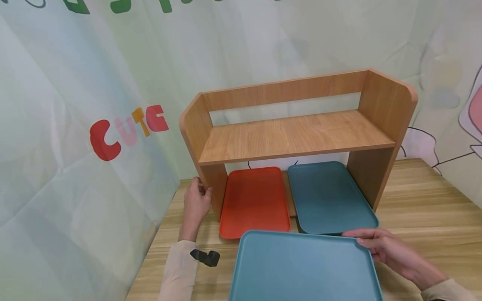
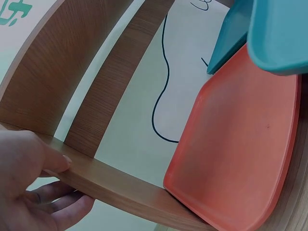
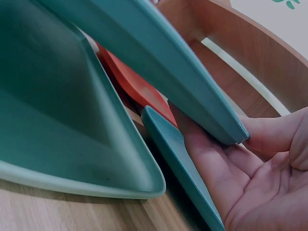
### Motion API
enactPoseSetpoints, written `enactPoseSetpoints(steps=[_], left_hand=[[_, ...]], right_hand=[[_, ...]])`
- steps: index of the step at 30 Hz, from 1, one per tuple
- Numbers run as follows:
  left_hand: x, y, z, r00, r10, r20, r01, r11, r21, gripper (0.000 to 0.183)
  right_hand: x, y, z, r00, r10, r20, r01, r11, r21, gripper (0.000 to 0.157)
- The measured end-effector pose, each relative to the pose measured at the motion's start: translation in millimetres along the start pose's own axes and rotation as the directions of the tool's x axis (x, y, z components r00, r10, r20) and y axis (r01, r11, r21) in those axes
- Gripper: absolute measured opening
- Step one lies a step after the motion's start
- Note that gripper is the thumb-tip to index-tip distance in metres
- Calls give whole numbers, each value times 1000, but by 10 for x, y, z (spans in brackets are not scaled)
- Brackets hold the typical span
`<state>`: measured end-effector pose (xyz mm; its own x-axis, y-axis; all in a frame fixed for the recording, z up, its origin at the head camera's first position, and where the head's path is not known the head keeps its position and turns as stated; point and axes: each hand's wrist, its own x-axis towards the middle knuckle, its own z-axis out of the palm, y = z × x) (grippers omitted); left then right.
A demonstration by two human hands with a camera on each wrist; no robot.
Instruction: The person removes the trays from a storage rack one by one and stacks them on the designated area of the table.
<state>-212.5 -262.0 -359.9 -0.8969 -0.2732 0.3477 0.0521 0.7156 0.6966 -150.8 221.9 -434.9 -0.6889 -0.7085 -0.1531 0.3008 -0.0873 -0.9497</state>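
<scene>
My left hand (image 1: 197, 198) grips the left side panel of a two-tier wooden desktop shelf (image 1: 297, 133); in the left wrist view the thumb lies on one face and the fingers on the other. At the front, my right hand (image 1: 389, 251) pinches the far right corner of a light blue tray (image 1: 308, 267), thumb on its rim and fingers under it. Behind it, in the shelf's lower bay, a red tray (image 1: 256, 200) and a darker blue tray (image 1: 331, 196) lean back side by side. In the right wrist view another green-blue tray (image 3: 62, 120) lies below the held one.
All this stands on a wood-grain table (image 1: 433, 217). A printed curtain (image 1: 132, 62) with coloured letters hangs close behind the shelf and along the left. A small black strap piece (image 1: 205, 257) sits on the left sleeve.
</scene>
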Motion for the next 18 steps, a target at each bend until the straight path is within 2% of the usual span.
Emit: enactPoseSetpoints(steps=[6,18], left_hand=[[8,-2,18,1000,-4,-4,4,1000,1,24],[-7,-9,2,1000,21,-15,-20,1000,4,22]], right_hand=[[42,12,4,1000,-14,27,14,1000,-8,36],[127,28,4,999,33,23,-33,999,-9,34]])
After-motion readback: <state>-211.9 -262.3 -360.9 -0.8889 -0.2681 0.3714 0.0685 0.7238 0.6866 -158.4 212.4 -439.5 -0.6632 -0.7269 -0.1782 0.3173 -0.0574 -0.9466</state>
